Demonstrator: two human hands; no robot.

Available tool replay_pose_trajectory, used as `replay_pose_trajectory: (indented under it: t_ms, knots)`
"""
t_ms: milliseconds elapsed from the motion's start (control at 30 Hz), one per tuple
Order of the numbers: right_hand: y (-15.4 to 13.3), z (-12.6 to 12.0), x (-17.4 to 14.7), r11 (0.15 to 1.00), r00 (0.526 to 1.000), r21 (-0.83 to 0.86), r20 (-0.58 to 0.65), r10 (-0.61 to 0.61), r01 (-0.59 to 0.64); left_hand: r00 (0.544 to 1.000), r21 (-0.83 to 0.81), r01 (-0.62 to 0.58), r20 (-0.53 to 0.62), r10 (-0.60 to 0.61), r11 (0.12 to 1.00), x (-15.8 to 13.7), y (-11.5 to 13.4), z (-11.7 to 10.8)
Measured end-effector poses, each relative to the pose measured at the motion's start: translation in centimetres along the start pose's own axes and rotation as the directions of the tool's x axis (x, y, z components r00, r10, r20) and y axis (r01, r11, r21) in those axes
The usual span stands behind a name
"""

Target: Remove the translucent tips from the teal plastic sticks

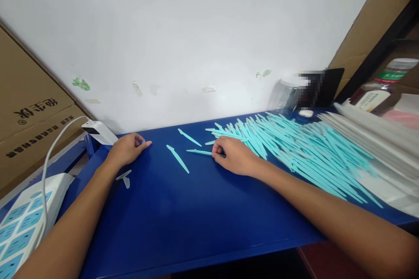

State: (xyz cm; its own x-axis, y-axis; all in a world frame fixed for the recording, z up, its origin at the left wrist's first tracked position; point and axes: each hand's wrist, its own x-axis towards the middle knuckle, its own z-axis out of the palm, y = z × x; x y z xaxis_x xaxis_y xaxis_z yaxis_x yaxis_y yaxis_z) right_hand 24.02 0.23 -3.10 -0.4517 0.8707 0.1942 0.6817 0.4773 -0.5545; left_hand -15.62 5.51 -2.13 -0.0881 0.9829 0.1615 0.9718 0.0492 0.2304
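My right hand (234, 154) pinches the end of a turquoise eyebrow razor (199, 152), which points left just above or on the blue table. Two more turquoise razors, an upper one (190, 137) and a lower one (177, 158), lie apart to the left of it. Beyond my right hand spreads a big heap of turquoise razors (294, 148), many with pale clear ends. At the table's left, my left hand (128, 148) is closed with thumb and finger together on a small translucent cap (143, 141). Loose clear caps (126, 178) lie beside that wrist.
A white power strip (36, 222) with a cable and a white box-shaped device (100, 132) are at the left, by a cardboard box (32, 113). Behind the heap stand a clear jar (288, 96) and a dark panel. Stacked white sheets (376, 148) and a bottle (376, 91) sit right.
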Motion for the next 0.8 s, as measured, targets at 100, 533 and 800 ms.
replay_pose_trajectory:
  t_ms: [100,533,800]
  knots:
    - [-0.1,0.0,0.0,1.0,1.0,0.003,-0.016,-0.014,0.014,0.993,-0.126,-0.092,0.059,0.1,0.988,0.3,0.0,0.2]
    - [-0.3,-0.6,0.2,1.0,0.996,0.008,-0.091,-0.02,0.021,0.969,-0.111,-0.052,0.234,0.077,0.992,0.3,-1.3,-1.0]
    - [-0.3,-0.8,0.2,0.99,0.996,0.142,-0.085,0.017,-0.004,0.966,-0.437,-0.214,0.04,0.257,0.874,-1.7,4.0,-0.5]
